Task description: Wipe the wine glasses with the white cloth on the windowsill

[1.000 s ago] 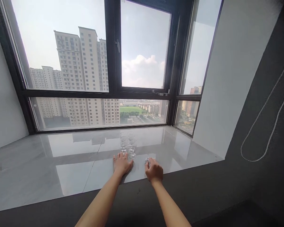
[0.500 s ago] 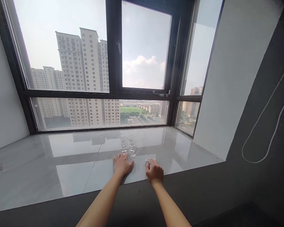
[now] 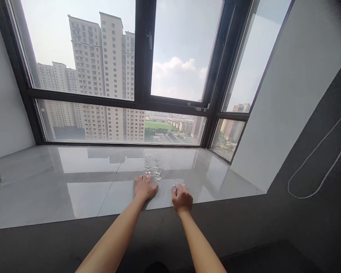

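- My right hand (image 3: 182, 198) is curled tight around a crumpled white wad (image 3: 175, 186), tissue or cloth, I cannot tell which, on the near part of the sill (image 3: 39, 189).
- My left hand (image 3: 144, 188) lies palm down to its left, fingers spread and thumb out; I see nothing in its grip.
- Just beyond my left fingers, the clear stemmed glasses (image 3: 158, 167) stand upright in a close cluster; whether a fingertip touches the nearest foot, I cannot tell.
- A forward nudge from that left hand could tip the nearest glass, and standing so close, it could knock its neighbours.
- The glossy sill mirrors the window (image 3: 182, 53), so clear rims are easy to misjudge, and a leftward sweep of my right knuckles could catch one.
- The sill's near edge lies close to my wrists; a glass dragged this way could fall.
- A looped cord (image 3: 302, 198) hangs far to the right, well apart.
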Demonstrator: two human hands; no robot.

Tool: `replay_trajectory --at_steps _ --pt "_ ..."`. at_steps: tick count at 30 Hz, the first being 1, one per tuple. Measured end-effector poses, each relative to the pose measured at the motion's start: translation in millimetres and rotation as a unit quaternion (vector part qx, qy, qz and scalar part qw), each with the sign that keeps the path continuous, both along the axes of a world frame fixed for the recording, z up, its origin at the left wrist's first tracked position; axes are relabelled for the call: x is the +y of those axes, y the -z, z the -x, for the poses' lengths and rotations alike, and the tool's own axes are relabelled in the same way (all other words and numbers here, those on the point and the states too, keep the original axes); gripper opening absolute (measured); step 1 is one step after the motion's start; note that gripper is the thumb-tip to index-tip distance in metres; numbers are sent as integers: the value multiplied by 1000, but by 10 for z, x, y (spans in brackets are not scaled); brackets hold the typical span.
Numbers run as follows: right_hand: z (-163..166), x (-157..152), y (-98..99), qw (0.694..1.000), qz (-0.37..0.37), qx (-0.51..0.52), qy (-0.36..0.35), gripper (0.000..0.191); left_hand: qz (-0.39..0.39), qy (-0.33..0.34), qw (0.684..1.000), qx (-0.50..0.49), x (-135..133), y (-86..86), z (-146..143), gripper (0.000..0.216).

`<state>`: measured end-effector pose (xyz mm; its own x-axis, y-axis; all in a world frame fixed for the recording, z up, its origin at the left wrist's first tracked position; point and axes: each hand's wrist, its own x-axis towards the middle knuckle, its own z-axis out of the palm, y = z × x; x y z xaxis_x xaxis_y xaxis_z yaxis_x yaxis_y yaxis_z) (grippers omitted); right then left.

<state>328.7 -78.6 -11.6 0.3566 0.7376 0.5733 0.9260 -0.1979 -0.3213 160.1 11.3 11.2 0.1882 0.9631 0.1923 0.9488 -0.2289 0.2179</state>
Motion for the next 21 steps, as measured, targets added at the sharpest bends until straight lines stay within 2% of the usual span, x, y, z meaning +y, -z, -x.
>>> replay_trajectory --at_steps 21 --pt "8 -28 -56 1000 7 24 -3 18 -15 9 1000 -7 53 66 9 67"
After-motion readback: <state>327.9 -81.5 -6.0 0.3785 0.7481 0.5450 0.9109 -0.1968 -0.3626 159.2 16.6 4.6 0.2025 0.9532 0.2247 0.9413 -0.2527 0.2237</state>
